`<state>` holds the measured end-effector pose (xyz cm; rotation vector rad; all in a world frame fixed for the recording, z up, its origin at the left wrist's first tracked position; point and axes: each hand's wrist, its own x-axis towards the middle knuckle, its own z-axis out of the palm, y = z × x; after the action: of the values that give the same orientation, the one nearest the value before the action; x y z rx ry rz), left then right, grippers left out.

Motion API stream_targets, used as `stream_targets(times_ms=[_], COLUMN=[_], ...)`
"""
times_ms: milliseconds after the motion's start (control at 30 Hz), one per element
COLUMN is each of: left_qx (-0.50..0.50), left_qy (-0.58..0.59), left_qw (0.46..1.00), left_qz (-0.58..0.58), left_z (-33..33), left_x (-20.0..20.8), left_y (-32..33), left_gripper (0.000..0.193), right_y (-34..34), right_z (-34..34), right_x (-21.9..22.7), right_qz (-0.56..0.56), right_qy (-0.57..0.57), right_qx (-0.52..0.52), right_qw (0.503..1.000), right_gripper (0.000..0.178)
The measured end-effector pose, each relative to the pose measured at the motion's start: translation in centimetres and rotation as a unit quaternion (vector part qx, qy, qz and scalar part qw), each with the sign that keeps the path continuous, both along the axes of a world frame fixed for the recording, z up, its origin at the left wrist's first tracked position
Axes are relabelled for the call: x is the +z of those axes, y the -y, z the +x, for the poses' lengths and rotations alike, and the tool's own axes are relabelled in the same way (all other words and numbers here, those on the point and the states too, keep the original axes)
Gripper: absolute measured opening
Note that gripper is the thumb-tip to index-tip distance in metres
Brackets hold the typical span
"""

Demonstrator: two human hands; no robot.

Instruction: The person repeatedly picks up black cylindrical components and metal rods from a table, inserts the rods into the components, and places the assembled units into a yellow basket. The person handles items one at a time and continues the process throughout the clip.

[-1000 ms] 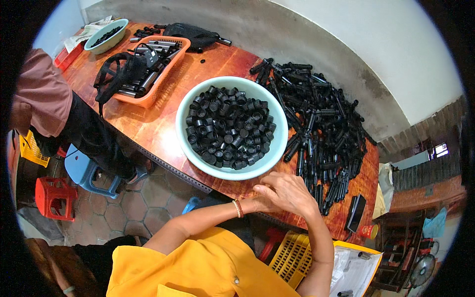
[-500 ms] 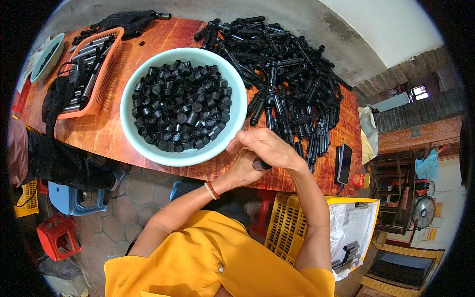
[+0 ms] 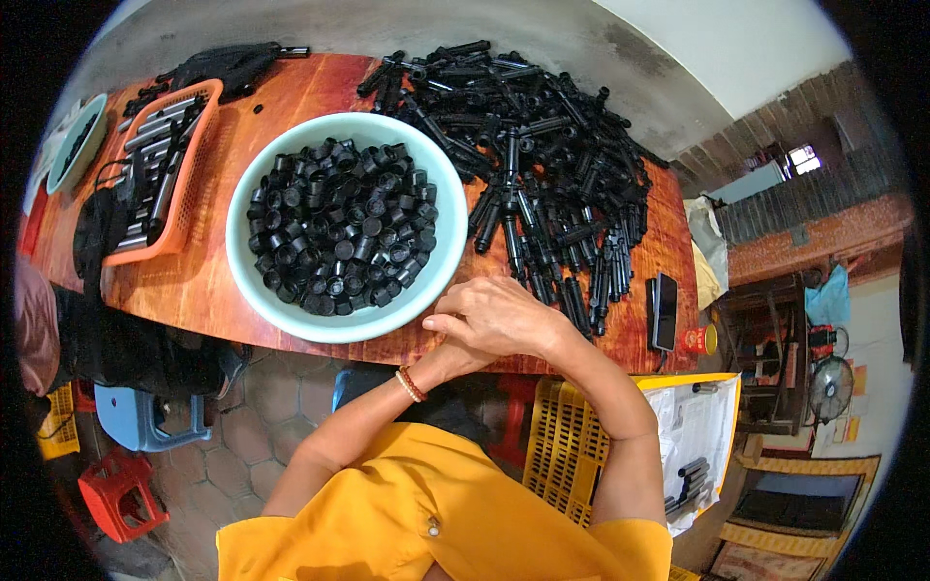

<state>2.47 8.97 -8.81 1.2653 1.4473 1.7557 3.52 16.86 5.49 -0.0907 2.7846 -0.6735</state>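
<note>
My right hand (image 3: 504, 312) lies curled over the top of my left hand (image 3: 448, 360), close to the table's front edge. The left is closed beneath it, with a red and white bracelet at its wrist. Half a second ago a short black tube poked out of the left fist; the right hand now covers that spot. What the right fingers grip is hidden. Just left of the hands stands a pale turquoise basin (image 3: 237, 247), filled with small black caps (image 3: 344, 228). Beyond them a large heap of black tube parts (image 3: 542, 165) spreads over the wooden table (image 3: 232, 290).
An orange basket (image 3: 199, 184) of metal and black tubes sits at the left. A phone (image 3: 665, 310) and a red tin (image 3: 699, 340) lie at the table's right end. Below are a yellow crate (image 3: 567, 436), a blue stool (image 3: 155, 421) and a red stool (image 3: 121, 494).
The right hand has rolled further over the left, and the black tube end has gone out of sight. The view has shifted slightly, lowering the table in the picture.
</note>
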Motion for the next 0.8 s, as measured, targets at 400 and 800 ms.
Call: stream_targets(times_ms=[400,800], left_qx=[0.017,0.107], left_qy=[0.045,-0.023], left_qw=[0.999,0.994], left_qz=[0.021,0.027], left_z=[0.0,-0.8], left_x=[-0.2,3.0], left_y=[-0.5,-1.2], left_gripper=[0.021,0.018], right_y=[-0.3,-3.1], right_z=[-0.2,5.1], right_x=[0.0,3.4], right_qz=[-0.03,-0.094], right_qy=[0.006,-0.13], right_qx=[-0.098,-0.182], right_qw=[0.995,0.97], right_gripper=[0.04,0.029])
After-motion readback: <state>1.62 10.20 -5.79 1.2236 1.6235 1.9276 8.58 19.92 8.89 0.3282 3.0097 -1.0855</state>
